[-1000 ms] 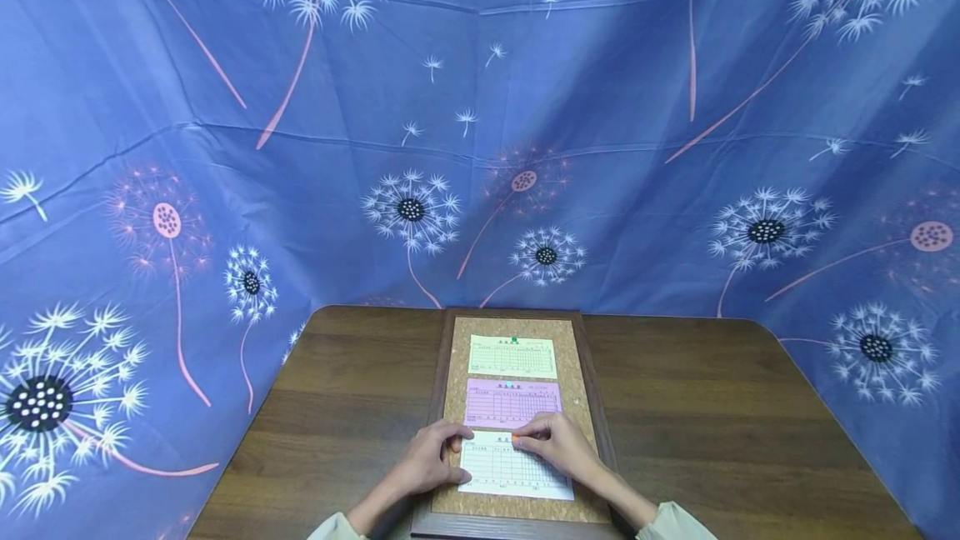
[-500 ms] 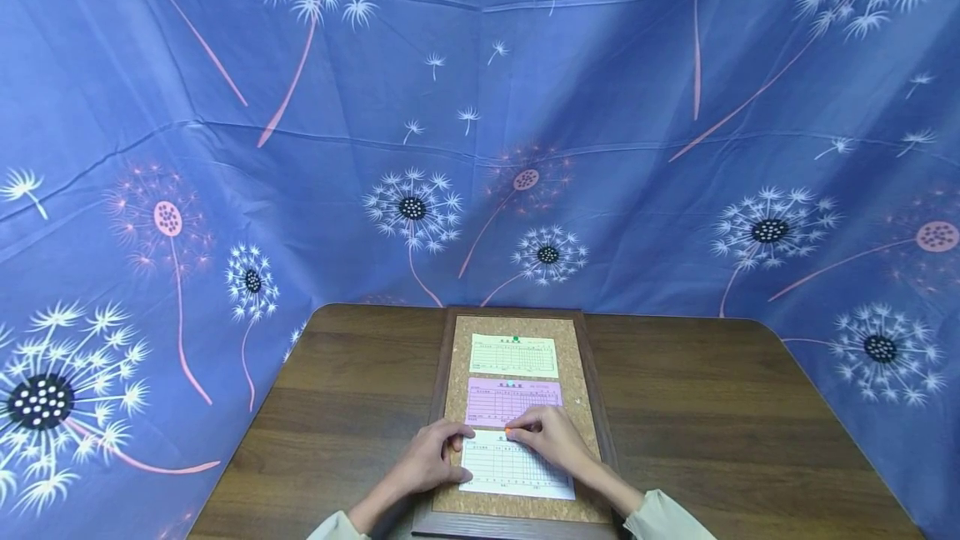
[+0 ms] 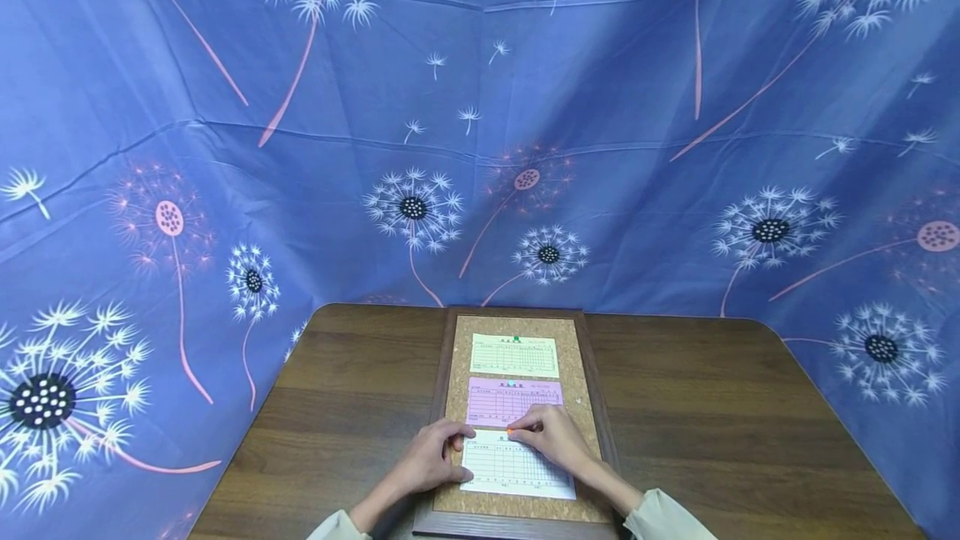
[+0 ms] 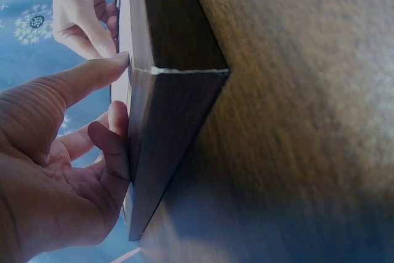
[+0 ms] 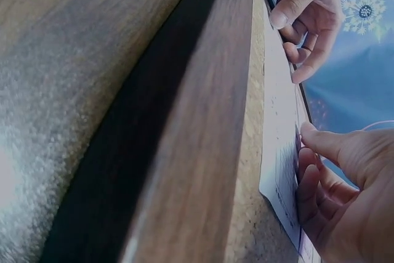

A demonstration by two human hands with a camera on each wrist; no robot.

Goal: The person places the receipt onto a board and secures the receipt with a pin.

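In the head view a white printed form [image 3: 517,472] lies on the lower part of a framed cork board [image 3: 587,432]. My right hand [image 3: 553,440] pinches a small orange push pin [image 3: 510,431] between thumb and forefinger at the form's top edge. The pin's tip is hidden. My left hand [image 3: 431,458] rests at the form's left side, with thumb and forefinger spread and touching its edge. In the left wrist view the left thumb [image 4: 98,78] presses straight down at the board's surface. The right wrist view shows the form's near corner [image 5: 271,192] lifted slightly off the cork.
Above the white form are a purple form [image 3: 495,408] with a teal push pin [image 3: 511,383] and a pale green form [image 3: 502,361] with a green push pin [image 3: 516,339]. The board lies on a brown wooden table [image 3: 720,423]. A blue dandelion-print cloth [image 3: 637,232] hangs behind it.
My right hand has shifted slightly left and up with the orange push pin, to the white form's top edge, then stayed almost still. The left hand has kept its place.
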